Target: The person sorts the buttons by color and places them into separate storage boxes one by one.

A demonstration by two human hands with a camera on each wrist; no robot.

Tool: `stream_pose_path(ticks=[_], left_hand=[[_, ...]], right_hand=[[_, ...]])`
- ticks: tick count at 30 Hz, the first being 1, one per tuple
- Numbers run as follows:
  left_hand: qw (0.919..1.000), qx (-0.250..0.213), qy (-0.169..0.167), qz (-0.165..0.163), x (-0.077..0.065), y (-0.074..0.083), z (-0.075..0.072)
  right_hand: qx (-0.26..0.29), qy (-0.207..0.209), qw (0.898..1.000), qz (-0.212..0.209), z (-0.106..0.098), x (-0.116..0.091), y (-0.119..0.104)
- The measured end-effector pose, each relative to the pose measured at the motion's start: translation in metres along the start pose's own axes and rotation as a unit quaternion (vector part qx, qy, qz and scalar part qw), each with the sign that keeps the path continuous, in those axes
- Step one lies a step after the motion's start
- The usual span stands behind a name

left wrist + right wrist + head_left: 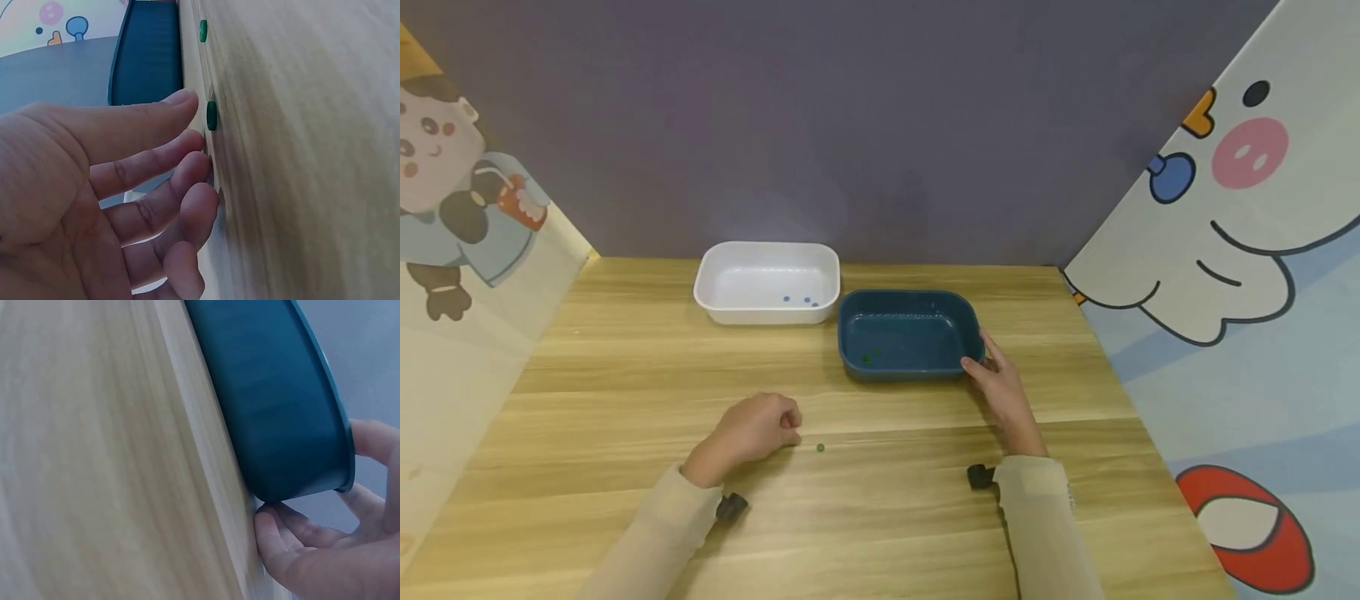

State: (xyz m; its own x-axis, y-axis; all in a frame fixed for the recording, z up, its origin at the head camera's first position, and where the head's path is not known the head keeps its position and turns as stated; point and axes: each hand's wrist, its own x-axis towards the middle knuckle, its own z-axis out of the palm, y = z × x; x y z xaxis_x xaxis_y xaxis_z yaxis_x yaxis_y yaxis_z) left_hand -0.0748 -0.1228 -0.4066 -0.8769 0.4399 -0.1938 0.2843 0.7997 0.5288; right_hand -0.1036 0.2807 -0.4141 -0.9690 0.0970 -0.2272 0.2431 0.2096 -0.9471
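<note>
Above the table, my left hand (756, 427) bends its fingers toward the wood, thumb apart, and nothing shows between them. A small green disc (820, 447) lies just right of its fingertips in the head view. The left wrist view shows two green discs, a nearer one (212, 116) by the thumb tip and a farther one (203, 31). My right hand (1000, 392) grips the right front corner of a dark teal rectangular dish (917, 374), with fingers at its rim and low by its base. Small green pieces (867, 359) lie inside the dish, at its left.
A white rectangular dish (767, 317) stands behind and left of the teal one, holding a few small blue pieces (807, 300). A grey panel (850, 125) rises behind the wooden table (587, 375), and cartoon-printed walls (1210, 250) flank both sides.
</note>
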Motion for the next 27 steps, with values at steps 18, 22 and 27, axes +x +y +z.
stream_pose_path(ticks=[18,22,27], left_hand=[[0.9999,-0.007,0.0,0.012,-0.007,-0.0004,0.0005],[0.9999,-0.007,-0.003,0.012,-0.0066,-0.0005,0.0007],[0.9998,-0.006,-0.01,0.016,-0.0075,0.0006,0.0005]], right_hand=[[0.008,-0.004,1.0,-0.003,-0.0006,0.0015,-0.0004],[0.012,-0.005,1.0,-0.001,-0.0005,0.0006,-0.0017],[0.023,-0.007,1.0,-0.002,-0.001,0.0006,-0.0013]])
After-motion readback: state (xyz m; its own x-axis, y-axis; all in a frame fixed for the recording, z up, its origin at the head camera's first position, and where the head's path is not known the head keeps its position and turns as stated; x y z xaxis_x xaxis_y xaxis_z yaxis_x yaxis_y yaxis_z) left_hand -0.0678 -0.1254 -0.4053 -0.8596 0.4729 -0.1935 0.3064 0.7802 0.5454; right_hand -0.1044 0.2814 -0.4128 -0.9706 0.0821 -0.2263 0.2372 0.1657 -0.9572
